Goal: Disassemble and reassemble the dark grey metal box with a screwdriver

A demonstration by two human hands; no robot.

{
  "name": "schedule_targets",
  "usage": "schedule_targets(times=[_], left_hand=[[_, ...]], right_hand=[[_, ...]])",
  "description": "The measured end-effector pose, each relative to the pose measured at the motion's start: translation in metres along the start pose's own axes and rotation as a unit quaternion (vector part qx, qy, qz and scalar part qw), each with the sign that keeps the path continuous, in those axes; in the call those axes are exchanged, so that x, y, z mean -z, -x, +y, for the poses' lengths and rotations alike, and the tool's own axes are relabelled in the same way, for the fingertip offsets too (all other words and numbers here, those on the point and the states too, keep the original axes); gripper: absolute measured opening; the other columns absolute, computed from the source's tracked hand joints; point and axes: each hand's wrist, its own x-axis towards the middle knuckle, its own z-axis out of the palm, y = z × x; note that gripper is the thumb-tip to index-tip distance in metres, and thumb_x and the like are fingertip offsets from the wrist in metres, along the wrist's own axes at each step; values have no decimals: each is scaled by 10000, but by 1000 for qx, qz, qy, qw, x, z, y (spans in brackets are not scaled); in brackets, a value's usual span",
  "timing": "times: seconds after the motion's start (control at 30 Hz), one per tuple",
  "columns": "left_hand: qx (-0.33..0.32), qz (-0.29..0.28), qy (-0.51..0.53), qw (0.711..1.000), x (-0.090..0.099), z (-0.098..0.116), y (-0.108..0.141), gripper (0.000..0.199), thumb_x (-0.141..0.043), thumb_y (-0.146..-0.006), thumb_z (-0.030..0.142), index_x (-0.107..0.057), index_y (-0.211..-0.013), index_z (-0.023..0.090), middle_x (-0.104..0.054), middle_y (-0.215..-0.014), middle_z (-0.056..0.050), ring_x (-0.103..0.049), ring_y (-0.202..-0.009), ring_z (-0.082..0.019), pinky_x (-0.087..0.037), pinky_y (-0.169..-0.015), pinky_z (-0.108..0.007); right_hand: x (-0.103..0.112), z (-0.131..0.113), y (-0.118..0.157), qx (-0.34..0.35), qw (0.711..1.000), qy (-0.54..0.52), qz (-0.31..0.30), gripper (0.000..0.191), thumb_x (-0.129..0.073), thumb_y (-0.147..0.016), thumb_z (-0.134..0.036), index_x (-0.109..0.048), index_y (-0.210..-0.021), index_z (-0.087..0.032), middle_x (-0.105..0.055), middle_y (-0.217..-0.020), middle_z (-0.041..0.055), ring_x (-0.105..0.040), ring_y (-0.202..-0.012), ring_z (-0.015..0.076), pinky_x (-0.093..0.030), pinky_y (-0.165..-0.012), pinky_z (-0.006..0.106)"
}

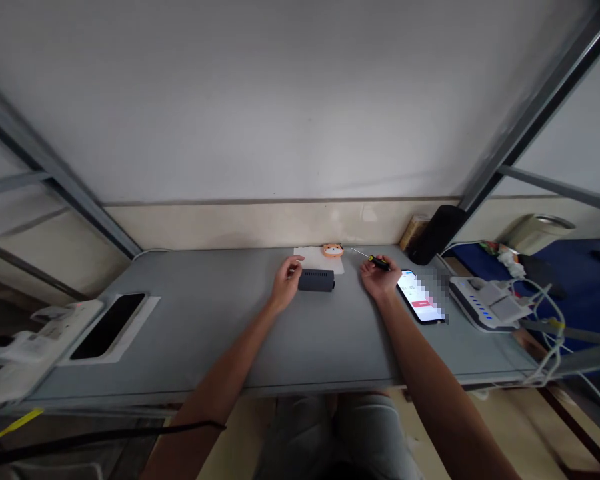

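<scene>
Right hand (379, 279): fingers closed on black-and-yellow screwdriver (379, 263), shaft angled clear; left hand (286, 280): fingers curled beside dark rectangular slotted box (316, 280), perhaps steadying it.

Head view faces forward, down across the desk (205, 287), seemingly near.

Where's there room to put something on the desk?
Bare patches: between the black phone and left hand, and below the gray box, between the forearms. The right end, with lit phone and power strip, is crowded.
</scene>
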Motion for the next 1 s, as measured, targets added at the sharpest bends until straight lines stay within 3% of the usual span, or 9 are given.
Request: schedule_targets(times=[0.5, 0.77, 1.0], left_hand=[[97, -29, 37, 994, 1, 7, -1, 146, -564, -912, 257, -682, -979, 203, -656, -820, -3, -591, -705, -133, -487, -682, -247], [131, -55, 41, 989, 4, 9, -3, 157, -563, -876, 284, -700, -852, 210, -712, -909, -25, -637, -857, -180, -495, -787, -275], [133, -77, 46, 987, 8, 12, -3, 202, -525, -894, 287, -709, -855, 214, -732, -939, -29, -656, -961, -212, -504, -868, -311]], right_hand=[[-2, 0, 0, -23, 998, -45, 25, 153, -581, -723, -253, -476, -617, -220, -435, -470, -54, -412, -408, 96, -337, -430, 234], [-2, 1, -1, -38, 998, -48, 28, 185, -536, -801, -244, -468, -631, -221, -429, -484, -51, -413, -405, 93, -325, -420, 230], [-5, -1, 1, -36, 997, -57, 38, 181, -504, -805, -235, -468, -627, -223, -408, -473, -52, -392, -396, 95, -300, -408, 229]])
